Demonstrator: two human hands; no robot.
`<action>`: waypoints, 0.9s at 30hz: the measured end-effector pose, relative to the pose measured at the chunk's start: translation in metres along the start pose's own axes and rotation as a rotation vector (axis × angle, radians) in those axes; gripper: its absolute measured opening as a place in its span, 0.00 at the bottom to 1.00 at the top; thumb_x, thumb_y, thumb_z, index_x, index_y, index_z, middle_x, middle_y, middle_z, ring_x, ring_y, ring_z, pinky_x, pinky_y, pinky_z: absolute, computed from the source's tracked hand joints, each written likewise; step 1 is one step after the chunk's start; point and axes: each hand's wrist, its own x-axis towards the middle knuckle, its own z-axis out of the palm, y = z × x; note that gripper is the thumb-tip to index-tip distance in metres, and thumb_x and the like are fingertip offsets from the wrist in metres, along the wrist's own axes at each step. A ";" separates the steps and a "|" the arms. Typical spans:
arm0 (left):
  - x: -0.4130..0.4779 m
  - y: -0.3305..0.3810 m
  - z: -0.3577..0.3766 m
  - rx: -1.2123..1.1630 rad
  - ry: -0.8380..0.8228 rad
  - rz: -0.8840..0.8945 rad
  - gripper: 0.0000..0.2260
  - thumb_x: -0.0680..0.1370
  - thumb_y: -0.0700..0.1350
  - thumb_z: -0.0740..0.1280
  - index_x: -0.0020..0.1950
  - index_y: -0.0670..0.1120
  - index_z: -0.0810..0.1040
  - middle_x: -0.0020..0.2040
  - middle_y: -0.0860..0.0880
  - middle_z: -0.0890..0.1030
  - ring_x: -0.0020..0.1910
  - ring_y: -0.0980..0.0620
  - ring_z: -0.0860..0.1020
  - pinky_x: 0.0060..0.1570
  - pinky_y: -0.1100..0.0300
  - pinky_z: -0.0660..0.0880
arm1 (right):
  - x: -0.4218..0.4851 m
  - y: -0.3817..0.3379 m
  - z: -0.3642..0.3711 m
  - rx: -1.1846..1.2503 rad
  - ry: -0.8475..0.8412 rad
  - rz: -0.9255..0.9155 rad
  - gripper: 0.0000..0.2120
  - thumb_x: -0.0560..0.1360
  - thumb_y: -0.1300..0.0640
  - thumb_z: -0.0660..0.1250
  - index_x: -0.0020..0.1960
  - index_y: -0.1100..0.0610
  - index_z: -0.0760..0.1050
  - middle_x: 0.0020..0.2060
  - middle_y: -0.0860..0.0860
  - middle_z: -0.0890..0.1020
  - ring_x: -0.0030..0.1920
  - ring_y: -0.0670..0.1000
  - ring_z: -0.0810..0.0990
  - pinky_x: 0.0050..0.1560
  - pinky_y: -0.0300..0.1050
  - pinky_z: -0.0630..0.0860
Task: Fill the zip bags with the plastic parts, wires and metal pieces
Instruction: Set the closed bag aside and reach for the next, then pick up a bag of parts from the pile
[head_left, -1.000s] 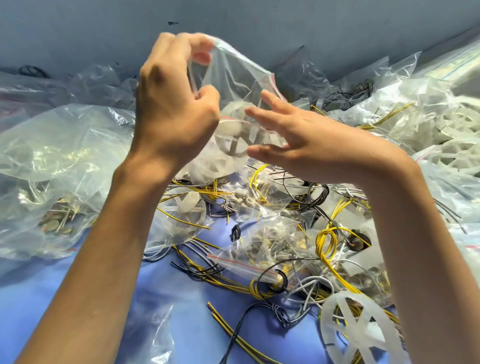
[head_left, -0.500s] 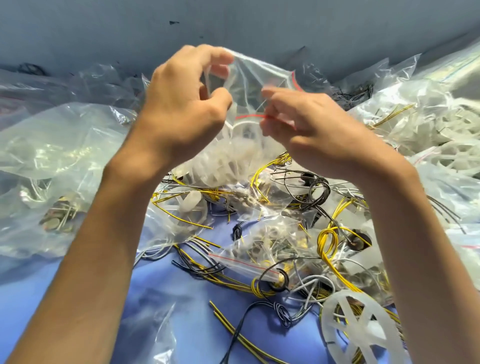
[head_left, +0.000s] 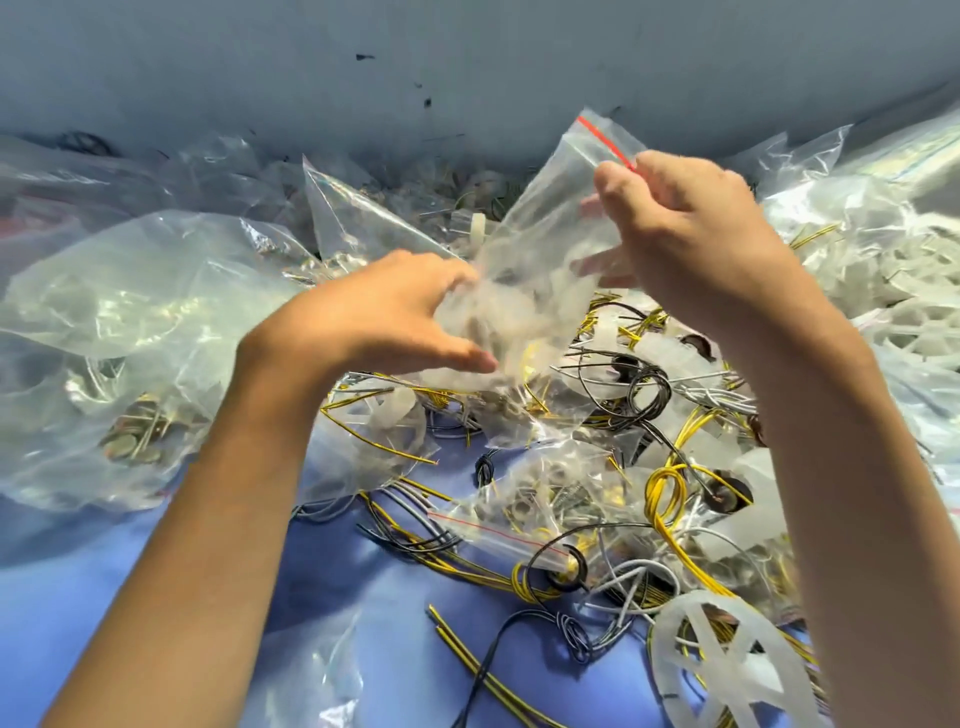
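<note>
Two bare hands work over a crowded blue table (head_left: 104, 597). Nearest to the camera, far below the fingers of both hands, lies one white plastic wheel (head_left: 724, 657) with spokes. Left of it some yellow-and-black wires (head_left: 483, 670) run over the blue surface. A little farther, still below the fingers, one small flat bag (head_left: 493, 530) with a thin red line holds metal pieces (head_left: 550, 499). One yellow wire loop (head_left: 665, 493) and one black wire coil (head_left: 644, 389) lie to its right. The other wires are too tangled to count. The right forearm covers the right part of this pile and the edge of the wheel.

Then come the hands. The left hand (head_left: 395, 317) has its fingers spread, the thumb well apart from the others. The blurred lower end of the zip bag (head_left: 540, 234) sits in this gap and touches the fingertips. The right hand (head_left: 691, 234) is higher. Its thumb and forefinger pinch the upper edge of the same bag just below the red zip strip (head_left: 605, 140), and its other fingers show dimly through the plastic. The bag hangs tilted between the two hands, above the pile. Something pale is inside its lower end, but blur hides what it is.

Left of the left fingers, one big clear bag (head_left: 130, 291) holds metal discs (head_left: 130, 441) at its bottom. Right of the right fingers, several bags of white plastic parts (head_left: 909, 291) are heaped. Behind all stands a grey wall (head_left: 467, 62).
</note>
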 end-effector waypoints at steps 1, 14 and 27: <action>0.002 -0.001 0.003 0.052 0.024 -0.019 0.16 0.71 0.57 0.71 0.57 0.53 0.77 0.61 0.49 0.78 0.59 0.47 0.74 0.58 0.56 0.70 | 0.000 0.000 -0.001 0.014 -0.004 -0.001 0.22 0.78 0.47 0.58 0.42 0.68 0.72 0.41 0.62 0.81 0.42 0.56 0.84 0.47 0.62 0.77; -0.006 0.010 -0.024 -0.318 0.667 -0.061 0.09 0.82 0.48 0.54 0.45 0.48 0.69 0.33 0.58 0.80 0.42 0.56 0.77 0.42 0.60 0.69 | 0.004 0.002 -0.017 0.057 0.010 -0.003 0.25 0.70 0.39 0.60 0.41 0.63 0.74 0.45 0.62 0.83 0.50 0.61 0.81 0.54 0.64 0.74; -0.026 -0.022 -0.021 -0.117 -0.391 -0.182 0.08 0.80 0.42 0.62 0.41 0.45 0.72 0.27 0.50 0.81 0.27 0.55 0.79 0.37 0.59 0.70 | -0.016 0.001 -0.010 -0.242 -0.865 0.081 0.23 0.68 0.34 0.59 0.48 0.52 0.76 0.39 0.46 0.85 0.36 0.42 0.83 0.40 0.41 0.78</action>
